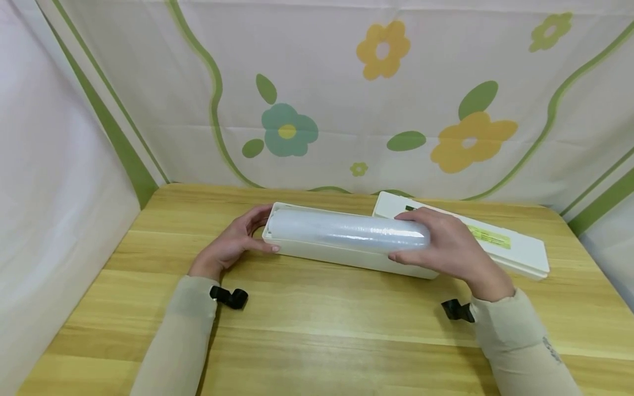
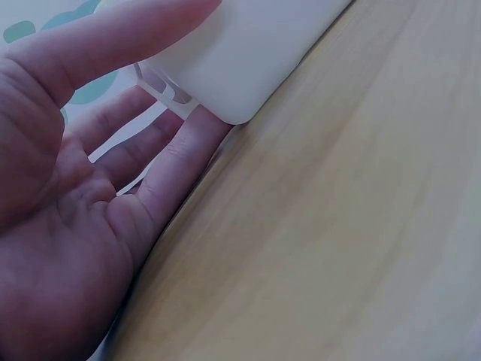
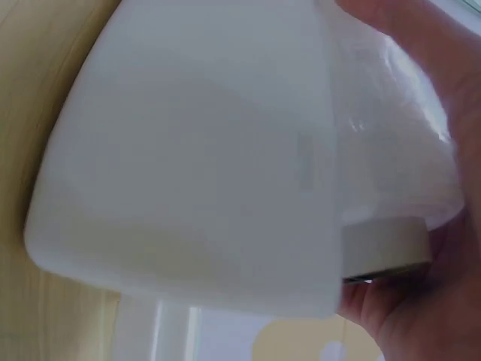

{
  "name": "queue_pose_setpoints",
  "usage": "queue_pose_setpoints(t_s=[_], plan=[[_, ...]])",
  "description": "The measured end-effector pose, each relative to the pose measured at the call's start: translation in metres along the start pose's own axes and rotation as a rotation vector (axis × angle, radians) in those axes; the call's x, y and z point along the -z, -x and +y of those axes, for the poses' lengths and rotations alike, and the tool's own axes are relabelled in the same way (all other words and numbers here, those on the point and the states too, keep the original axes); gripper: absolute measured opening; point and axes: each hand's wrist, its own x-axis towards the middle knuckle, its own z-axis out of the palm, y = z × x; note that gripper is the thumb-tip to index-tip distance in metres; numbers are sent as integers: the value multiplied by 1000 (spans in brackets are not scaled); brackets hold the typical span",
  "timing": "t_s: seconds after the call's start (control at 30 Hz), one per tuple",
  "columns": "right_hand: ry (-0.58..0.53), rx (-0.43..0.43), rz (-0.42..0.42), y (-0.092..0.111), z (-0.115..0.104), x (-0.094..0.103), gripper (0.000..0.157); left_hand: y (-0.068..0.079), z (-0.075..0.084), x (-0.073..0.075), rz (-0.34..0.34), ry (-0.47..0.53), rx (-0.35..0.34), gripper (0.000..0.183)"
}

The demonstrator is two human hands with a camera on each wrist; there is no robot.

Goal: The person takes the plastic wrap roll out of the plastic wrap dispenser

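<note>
A roll of cling film (image 1: pixel 342 228) lies slanted in a long white box (image 1: pixel 327 254), its left end down inside and its right end raised above the rim. My right hand (image 1: pixel 455 245) grips that raised end between thumb and fingers. At the box's left end, my left hand (image 1: pixel 233 242) holds it, thumb on the front wall and fingers behind. The left wrist view shows the thumb (image 2: pixel 120 41) across the white wall (image 2: pixel 240 56). In the right wrist view, the box end (image 3: pixel 195 165) hides part of the roll (image 3: pixel 383 128).
Behind my right hand lies a white lid (image 1: pixel 525 256) with a yellow-green label (image 1: pixel 490 237), angled on the wooden table (image 1: pixel 317 330). A flower-patterned curtain (image 1: pixel 337 66) hangs along the table's back edge. Black mounts (image 1: pixel 230 297) sit at both wrists.
</note>
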Motion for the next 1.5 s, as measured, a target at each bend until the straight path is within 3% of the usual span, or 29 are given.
queue_pose_setpoints(t_s=[0.17, 0.47, 0.9, 1.13, 1.5], plan=[[46, 33, 47, -4, 1, -5, 61, -1, -1, 0, -1, -3, 2, 99], [20, -63, 11, -8, -1, -10, 73, 1, -1, 0, -1, -3, 4, 99], [125, -33, -75, -14, -8, -5, 58, 0, 2, -3, 0, 0, 12, 99], [94, 32, -118, -15, -6, -1, 68, 0, 1, -3, 2, 1, 21, 100], [25, -32, -134, -16, -1, -5, 73, 3, 1, -1, -5, -14, -5, 96]])
